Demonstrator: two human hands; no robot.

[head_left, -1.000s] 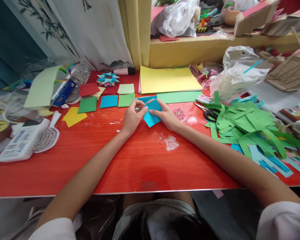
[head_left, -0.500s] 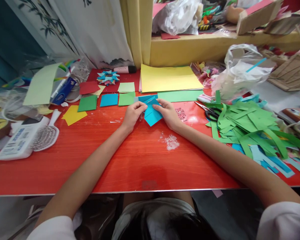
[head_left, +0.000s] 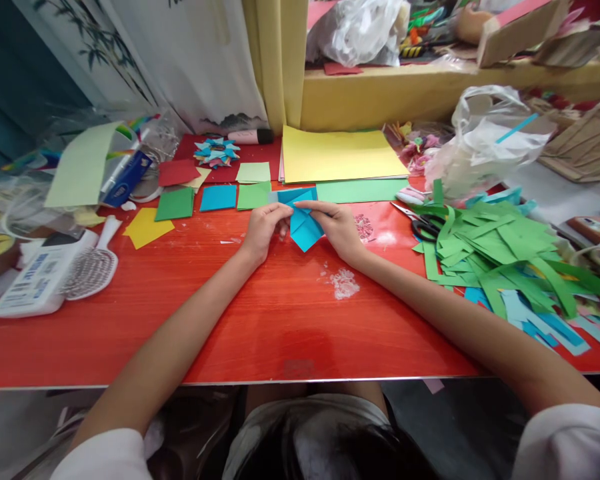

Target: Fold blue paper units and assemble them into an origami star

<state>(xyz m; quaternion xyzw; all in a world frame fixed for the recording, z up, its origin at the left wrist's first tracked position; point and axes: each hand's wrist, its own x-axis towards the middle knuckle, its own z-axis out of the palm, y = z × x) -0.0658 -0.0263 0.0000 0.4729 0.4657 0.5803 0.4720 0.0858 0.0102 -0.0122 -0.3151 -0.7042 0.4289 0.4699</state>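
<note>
Between my hands, a small piece of blue paper [head_left: 306,235] is held just above the red table, creased and partly folded, its pointed corner toward me. My left hand [head_left: 265,232] pinches its left upper edge between thumb and fingers. On the other side, my right hand [head_left: 341,231] has its fingers stretched across the paper's top edge, pressing there. Right behind it lies more blue paper [head_left: 297,195]. A row of square sheets runs left from there: light green [head_left: 253,196], blue [head_left: 219,198] and dark green [head_left: 175,203].
Black-handled scissors [head_left: 426,227] lie by a heap of green paper scraps [head_left: 500,247] at right. A yellow sheet stack [head_left: 343,155] is at the back, near a folded paper ring [head_left: 217,153]. At left are a hairbrush [head_left: 93,270] and a white pack [head_left: 43,280].
My right hand's fingers have slid up and left along the paper's top edge. The upper corner that stuck up now appears folded down. My left hand keeps its pinch.
</note>
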